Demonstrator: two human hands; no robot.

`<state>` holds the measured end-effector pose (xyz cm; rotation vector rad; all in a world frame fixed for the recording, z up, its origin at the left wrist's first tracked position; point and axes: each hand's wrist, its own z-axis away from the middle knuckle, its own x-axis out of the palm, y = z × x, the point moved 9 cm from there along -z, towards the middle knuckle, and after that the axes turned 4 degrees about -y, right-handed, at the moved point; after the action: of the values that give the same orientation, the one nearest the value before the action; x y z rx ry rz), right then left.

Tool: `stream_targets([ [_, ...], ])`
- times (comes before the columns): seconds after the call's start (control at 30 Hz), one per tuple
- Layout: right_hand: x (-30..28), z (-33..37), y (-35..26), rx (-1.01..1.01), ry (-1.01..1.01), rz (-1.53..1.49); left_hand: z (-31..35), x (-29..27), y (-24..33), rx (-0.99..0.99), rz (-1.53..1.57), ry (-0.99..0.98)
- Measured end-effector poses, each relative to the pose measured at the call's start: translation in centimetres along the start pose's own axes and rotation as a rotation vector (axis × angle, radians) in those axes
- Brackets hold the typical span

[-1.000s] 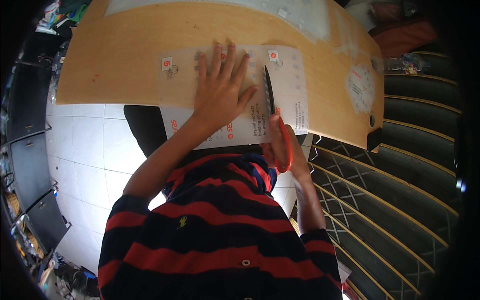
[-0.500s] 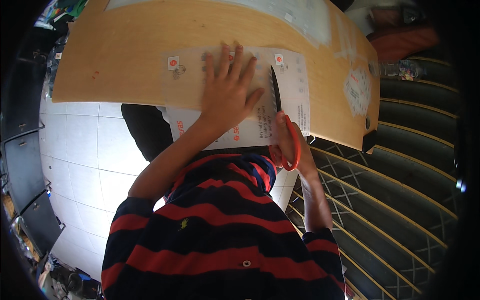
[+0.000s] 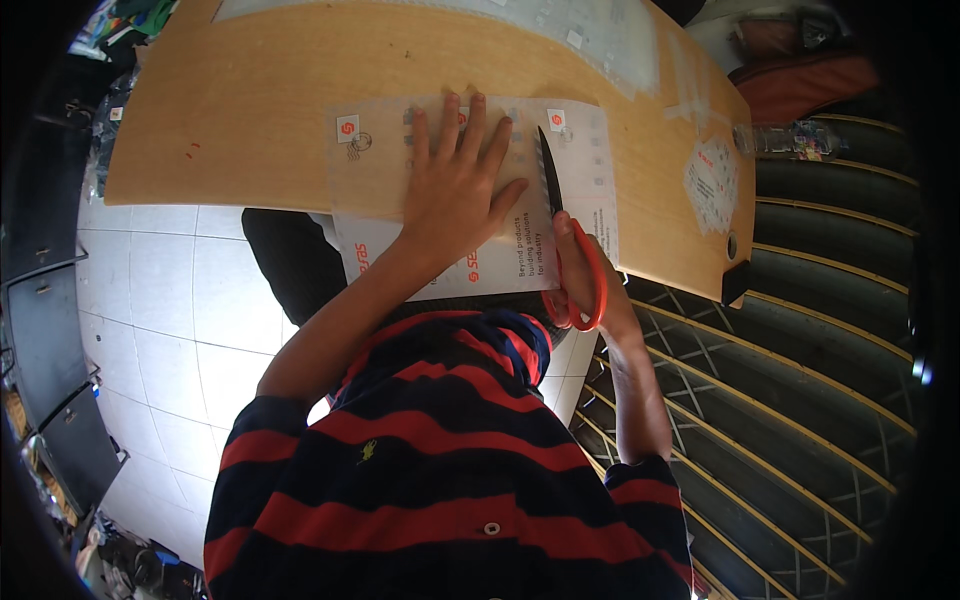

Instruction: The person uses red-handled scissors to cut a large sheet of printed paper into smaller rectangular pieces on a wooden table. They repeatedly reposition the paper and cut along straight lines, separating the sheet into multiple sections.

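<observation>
A translucent printed plastic sheet (image 3: 380,190) lies on the wooden table, its near part hanging over the front edge. Flat on its middle rests my left hand (image 3: 455,190), fingers spread and pointing away from me. My right hand (image 3: 585,270) grips scissors with red handles (image 3: 599,290) and dark blades (image 3: 551,172). The blades point away from me over the right part of the sheet, along a strip of small diagonal marks. Only one blade shows clearly; whether the other is under the sheet I cannot tell.
The wooden table (image 3: 250,110) curves across the view, with more plastic sheeting (image 3: 520,25) at its far side. A white printed piece (image 3: 712,185) lies at the right end, near a clear bottle (image 3: 790,140). Dark slatted shelving (image 3: 780,330) fills the right; dark cabinets (image 3: 50,330) stand left.
My right hand and the scissors' handles have shifted slightly right and away from me, while the blade tip stays near the same place. My left hand keeps its position.
</observation>
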<state>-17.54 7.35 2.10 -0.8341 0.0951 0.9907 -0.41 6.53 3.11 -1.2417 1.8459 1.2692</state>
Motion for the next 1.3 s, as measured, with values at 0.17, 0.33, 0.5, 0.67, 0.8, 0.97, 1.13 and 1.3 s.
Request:
stream_targets([
  [0.17, -0.7, 0.1, -1.5, 0.004, 0.005, -0.022, 0.0, 0.0, 0.0, 0.005, -0.013, 0.008],
  [0.33, -0.8, -0.5, -0.3, 0.054, -0.018, -0.121, -0.1, 0.0, 0.1, -0.004, -0.019, -0.007],
  [0.5, -1.2, -0.6, -0.8, 0.013, 0.030, -0.132, 0.0, 0.0, 0.0, -0.010, -0.019, -0.021],
  [0.67, -1.2, -0.9, -2.1, -0.029, -0.032, -0.178, 0.0, 0.1, -0.2, -0.006, -0.018, -0.012],
  [0.8, -1.4, -1.4, -1.8, -0.011, -0.033, -0.182, -0.1, 0.0, -0.1, -0.012, -0.011, -0.021],
  [0.97, -1.6, -1.5, -2.9, 0.018, 0.002, -0.187, -0.1, -0.1, -0.2, -0.008, -0.030, -0.023],
  [1.13, -2.2, -2.4, -3.5, -0.030, -0.004, -0.136, -0.1, -0.1, -0.1, -0.005, -0.026, -0.013],
  [1.3, -2.6, -3.3, -4.5, -0.049, -0.017, -0.119, -0.3, 0.0, -0.1, -0.008, -0.037, -0.027],
])
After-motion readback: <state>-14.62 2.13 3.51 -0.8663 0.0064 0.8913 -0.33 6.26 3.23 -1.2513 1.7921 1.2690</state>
